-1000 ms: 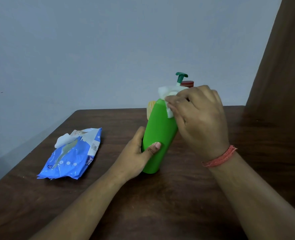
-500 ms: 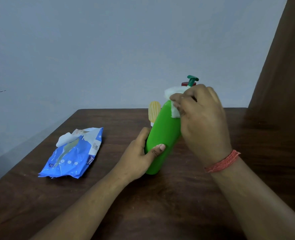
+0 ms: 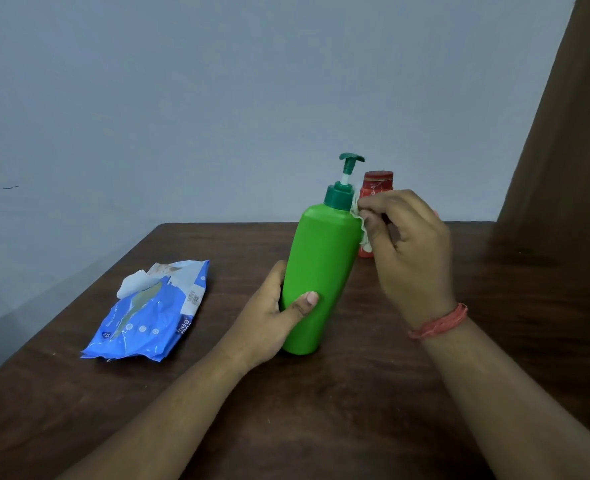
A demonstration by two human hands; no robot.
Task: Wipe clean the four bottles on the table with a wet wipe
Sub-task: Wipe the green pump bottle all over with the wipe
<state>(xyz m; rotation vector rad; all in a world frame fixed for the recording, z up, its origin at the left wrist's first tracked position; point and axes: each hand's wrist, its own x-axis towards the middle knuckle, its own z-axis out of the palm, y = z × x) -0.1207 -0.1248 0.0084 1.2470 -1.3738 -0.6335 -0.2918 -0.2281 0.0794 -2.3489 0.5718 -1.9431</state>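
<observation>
The green bottle (image 3: 321,271) stands on the wooden table (image 3: 356,410), leaning a little to the right, with a dark green pump (image 3: 347,178) on top; its wall is opaque, so its contents cannot be told. The left hand (image 3: 273,320) grips its lower body, thumb across the front and the other fingers hidden behind it. The right hand (image 3: 408,247) pinches a white wet wipe (image 3: 361,223) between thumb and curled fingertips and presses it to the bottle's right shoulder, just below the pump collar. Behind those right fingers stands a red bottle (image 3: 376,192) with a dark red cap, partly hidden by the hand. Well to the left of the left hand lies a blue wipes pack (image 3: 148,313), its flap open and a white wipe sticking up from the slot. A red thread band (image 3: 439,323) circles the right wrist.

Half a second ago the wipe lay over the front of the bottle's shoulder with the right hand covering the pump collar; now the hand has slid to the right side and the whole pump shows. The bottle stands more upright than before. The pale yellow thing seen left of it then is now hidden.

Counted: two bottles in view, one wipes pack, one wipe in hand, two hands.
</observation>
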